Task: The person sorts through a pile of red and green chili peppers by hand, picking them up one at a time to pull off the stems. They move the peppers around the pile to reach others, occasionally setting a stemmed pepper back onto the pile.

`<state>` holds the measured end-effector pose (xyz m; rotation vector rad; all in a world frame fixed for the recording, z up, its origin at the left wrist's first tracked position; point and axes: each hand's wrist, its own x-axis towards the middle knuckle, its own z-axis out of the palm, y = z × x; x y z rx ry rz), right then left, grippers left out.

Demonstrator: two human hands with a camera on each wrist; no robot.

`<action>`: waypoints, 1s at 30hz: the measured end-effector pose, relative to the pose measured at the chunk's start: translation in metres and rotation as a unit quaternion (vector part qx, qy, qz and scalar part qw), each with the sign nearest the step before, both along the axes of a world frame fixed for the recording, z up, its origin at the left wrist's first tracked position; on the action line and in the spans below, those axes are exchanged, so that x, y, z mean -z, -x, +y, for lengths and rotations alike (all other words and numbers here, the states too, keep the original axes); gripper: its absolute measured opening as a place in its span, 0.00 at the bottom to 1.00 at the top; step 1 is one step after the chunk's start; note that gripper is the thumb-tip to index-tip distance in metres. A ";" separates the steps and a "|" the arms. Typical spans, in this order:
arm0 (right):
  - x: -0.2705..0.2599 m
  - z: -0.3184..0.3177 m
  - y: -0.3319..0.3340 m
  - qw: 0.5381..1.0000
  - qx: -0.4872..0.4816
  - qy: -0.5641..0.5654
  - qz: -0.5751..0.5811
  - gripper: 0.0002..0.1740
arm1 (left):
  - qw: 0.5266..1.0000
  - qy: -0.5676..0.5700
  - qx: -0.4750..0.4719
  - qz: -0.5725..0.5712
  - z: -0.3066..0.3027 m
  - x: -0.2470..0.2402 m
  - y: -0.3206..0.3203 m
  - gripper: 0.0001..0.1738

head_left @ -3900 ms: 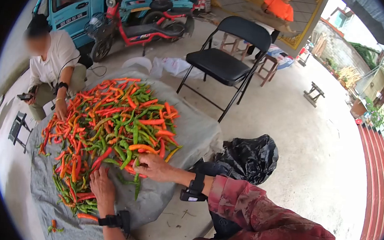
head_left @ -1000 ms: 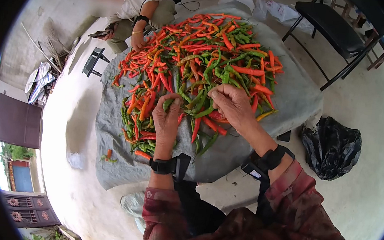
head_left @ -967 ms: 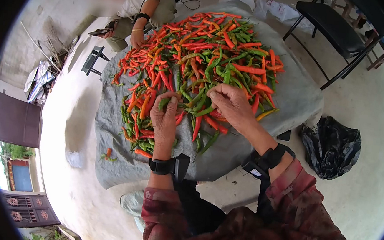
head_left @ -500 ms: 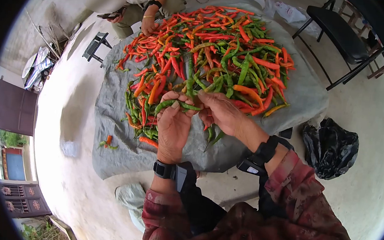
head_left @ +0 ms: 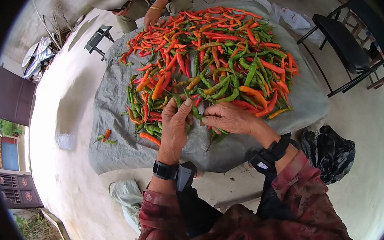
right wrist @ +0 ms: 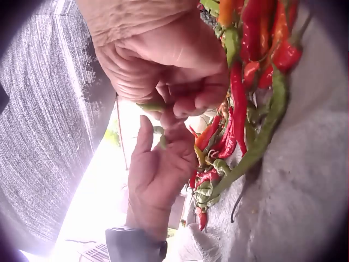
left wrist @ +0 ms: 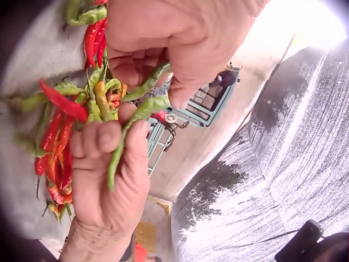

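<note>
At the near side of a pile of red, orange and green chili peppers (head_left: 216, 49), my two hands meet over the cloth. My left hand (head_left: 174, 132) pinches a green chili pepper (left wrist: 140, 113) between thumb and fingers. From the right, my right hand (head_left: 233, 118) grips the same pepper toward its other end, thumb against fingers. In the left wrist view a second green chili pepper (left wrist: 146, 84) curls beside it under the left hand. The right wrist view shows the curled right fingers hiding most of what they hold.
A grey cloth (head_left: 120, 157) lies under the peppers. Across the pile, another person's hand (head_left: 151, 18) reaches to its far left edge. A black folding chair (head_left: 344, 46) stands at the right, with a black plastic bag (head_left: 328, 152) below. A small stool (head_left: 99, 39) is at the left.
The head view has tilted down since the oldest frame. My hands, apart over the pile a second ago, have come together at a green chili pepper and moved slightly nearer to me.
</note>
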<state>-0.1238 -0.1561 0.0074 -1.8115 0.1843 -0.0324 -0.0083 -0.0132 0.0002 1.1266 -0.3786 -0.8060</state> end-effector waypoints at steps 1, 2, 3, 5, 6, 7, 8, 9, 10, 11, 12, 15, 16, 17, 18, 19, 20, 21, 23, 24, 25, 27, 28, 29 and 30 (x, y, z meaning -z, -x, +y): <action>0.001 -0.002 0.004 0.999 -0.032 0.002 0.013 0.18 | 1.000 -0.006 0.007 -0.029 0.002 0.002 -0.001 0.09; 0.003 -0.003 0.010 0.998 -0.063 0.002 0.027 0.18 | 0.998 -0.014 0.016 -0.056 0.003 0.005 0.000 0.05; 0.002 -0.008 0.012 0.997 -0.073 0.017 0.008 0.16 | 0.999 -0.021 0.003 -0.030 0.003 0.003 0.004 0.06; -0.003 -0.018 0.022 0.998 -0.045 0.028 0.040 0.16 | 1.000 -0.013 -0.016 -0.006 0.004 0.003 0.006 0.07; -0.006 -0.024 0.026 0.997 -0.020 0.045 0.065 0.16 | 0.999 0.000 -0.038 0.012 0.003 0.003 0.005 0.08; -0.004 -0.029 0.029 0.997 0.033 -0.008 0.076 0.17 | 0.999 -0.014 -0.045 0.024 0.002 0.003 0.003 0.10; -0.004 -0.031 0.027 0.997 0.030 -0.005 0.076 0.17 | 0.998 -0.012 -0.048 0.025 -0.001 0.002 0.003 0.10; -0.005 -0.029 0.026 0.974 0.133 -0.185 -0.001 0.17 | 0.995 -0.002 -0.052 0.087 -0.004 0.000 0.004 0.11; -0.004 -0.028 0.026 0.901 0.232 -0.358 -0.078 0.19 | 0.987 0.006 -0.053 0.150 -0.006 -0.001 0.005 0.12; -0.001 -0.031 0.026 0.883 0.239 -0.386 -0.116 0.21 | 0.987 0.003 -0.051 0.151 -0.006 0.002 0.005 0.12; 0.003 -0.028 0.027 0.883 0.240 -0.387 -0.115 0.21 | 0.988 0.034 -0.005 0.149 -0.007 0.007 0.005 0.11; 0.008 -0.015 0.025 0.930 0.200 -0.305 -0.044 0.23 | 0.986 0.092 0.046 0.134 -0.012 0.014 0.008 0.10; 0.011 -0.012 0.022 0.930 0.200 -0.305 -0.046 0.23 | 0.984 0.116 0.053 0.126 -0.013 0.014 0.010 0.10; 0.017 -0.007 0.017 0.974 0.155 -0.151 -0.068 0.22 | 0.984 0.115 0.055 0.126 -0.015 0.013 0.010 0.10; 0.018 -0.002 0.014 0.991 0.106 0.006 -0.087 0.22 | 0.982 0.123 0.049 0.132 -0.016 0.013 0.011 0.11; 0.017 0.002 0.016 0.991 0.116 -0.007 -0.073 0.19 | 0.981 0.130 0.043 0.140 -0.015 0.014 0.013 0.12; 0.019 0.005 0.017 0.990 0.118 -0.009 -0.072 0.19 | 0.981 0.127 0.044 0.141 -0.015 0.015 0.015 0.12; 0.020 0.006 0.016 0.987 0.131 0.018 -0.094 0.19 | 0.981 0.130 0.042 0.139 -0.016 0.016 0.017 0.14; 0.017 0.007 0.014 0.981 0.143 0.050 -0.123 0.19 | 0.980 0.137 0.047 0.136 -0.017 0.016 0.020 0.19; 0.013 0.009 0.014 0.983 0.143 0.066 -0.094 0.19 | 0.980 0.140 0.049 0.133 -0.016 0.017 0.021 0.19; 0.011 0.009 0.015 0.984 0.142 0.082 -0.064 0.19 | 0.982 0.137 0.042 0.126 -0.016 0.018 0.022 0.19; 0.010 0.011 0.014 0.984 0.142 0.094 -0.051 0.20 | 0.986 0.120 0.027 0.115 -0.015 0.018 0.022 0.14; 0.010 0.013 0.013 0.984 0.140 0.105 -0.039 0.21 | 0.986 0.119 0.027 0.116 -0.013 0.020 0.021 0.14; 0.011 0.017 0.012 0.984 0.140 0.105 -0.040 0.21 | 0.988 0.108 0.018 0.114 -0.011 0.023 0.018 0.12; 0.010 0.021 0.011 0.980 0.150 0.120 -0.048 0.19 | 0.989 0.099 0.008 0.109 -0.011 0.024 0.015 0.10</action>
